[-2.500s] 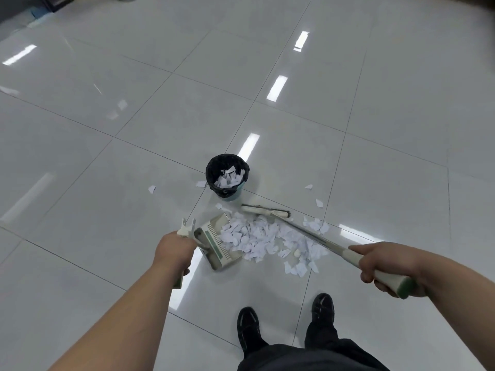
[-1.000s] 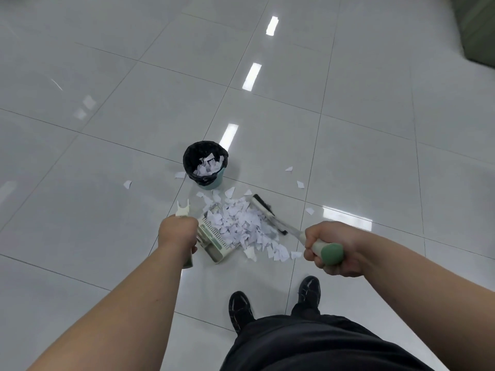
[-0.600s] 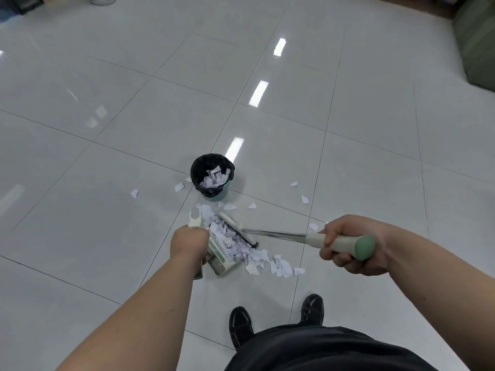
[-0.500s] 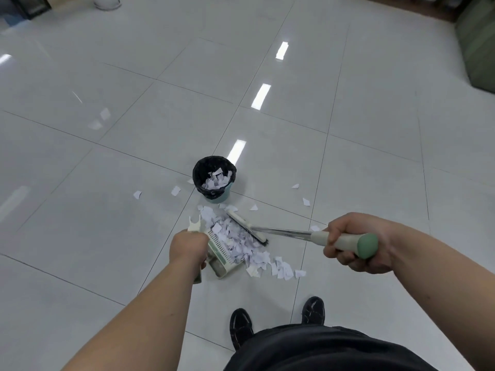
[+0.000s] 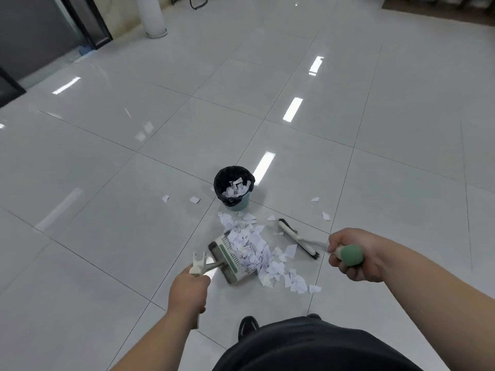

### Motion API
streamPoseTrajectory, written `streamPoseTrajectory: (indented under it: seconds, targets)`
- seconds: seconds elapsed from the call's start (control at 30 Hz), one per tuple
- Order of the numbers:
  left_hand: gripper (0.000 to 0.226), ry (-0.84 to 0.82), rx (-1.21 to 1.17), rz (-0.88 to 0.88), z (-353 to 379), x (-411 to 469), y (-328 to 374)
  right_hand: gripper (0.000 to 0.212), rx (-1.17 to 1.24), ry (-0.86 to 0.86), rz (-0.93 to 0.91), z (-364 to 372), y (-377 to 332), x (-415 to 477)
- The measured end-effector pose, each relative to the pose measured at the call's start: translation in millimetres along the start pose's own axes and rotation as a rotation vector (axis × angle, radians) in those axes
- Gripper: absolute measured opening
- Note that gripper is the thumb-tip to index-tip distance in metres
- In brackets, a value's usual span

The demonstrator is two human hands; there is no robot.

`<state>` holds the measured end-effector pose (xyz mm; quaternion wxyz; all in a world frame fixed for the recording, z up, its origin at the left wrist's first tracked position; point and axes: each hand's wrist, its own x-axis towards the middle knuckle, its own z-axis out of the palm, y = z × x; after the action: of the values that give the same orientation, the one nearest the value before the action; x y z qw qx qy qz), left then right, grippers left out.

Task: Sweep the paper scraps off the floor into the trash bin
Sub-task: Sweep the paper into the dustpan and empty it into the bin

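Note:
A heap of white paper scraps (image 5: 250,249) lies partly in a cream and green dustpan (image 5: 227,261) on the tiled floor. My left hand (image 5: 187,291) grips the dustpan handle. My right hand (image 5: 351,254) grips the green end of the broom handle. The broom head (image 5: 297,238) sits on the floor to the right of the heap, apart from it. The small trash bin (image 5: 234,187) with a black liner stands just beyond the heap and holds scraps. Loose scraps (image 5: 294,281) lie in front of the dustpan.
Stray scraps lie left of the bin (image 5: 195,200) and to its right (image 5: 325,216). A white pillar base (image 5: 154,20) and a dark door frame (image 5: 88,28) stand far back left. My shoe (image 5: 247,326) is close behind the dustpan.
The broom head has drawn back to the right, away from the dustpan and the heap. My right hand moved right. More scraps lie on the dustpan. The view tilted up.

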<state>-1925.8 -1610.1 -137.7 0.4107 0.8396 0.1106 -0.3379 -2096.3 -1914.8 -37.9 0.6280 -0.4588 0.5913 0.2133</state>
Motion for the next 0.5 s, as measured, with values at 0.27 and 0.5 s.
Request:
streamPoseTrajectory:
  seconds: [0.27, 0.5]
  targets:
    - [0.01, 0.205, -0.135, -0.006, -12, -68, 10, 0.009, 0.059, -0.081, -0.025, -27, -6, 23]
    - [0.022, 0.312, -0.296, 0.029, -11, -126, 37, 0.004, 0.033, -0.14, -0.045, -39, -19, 27]
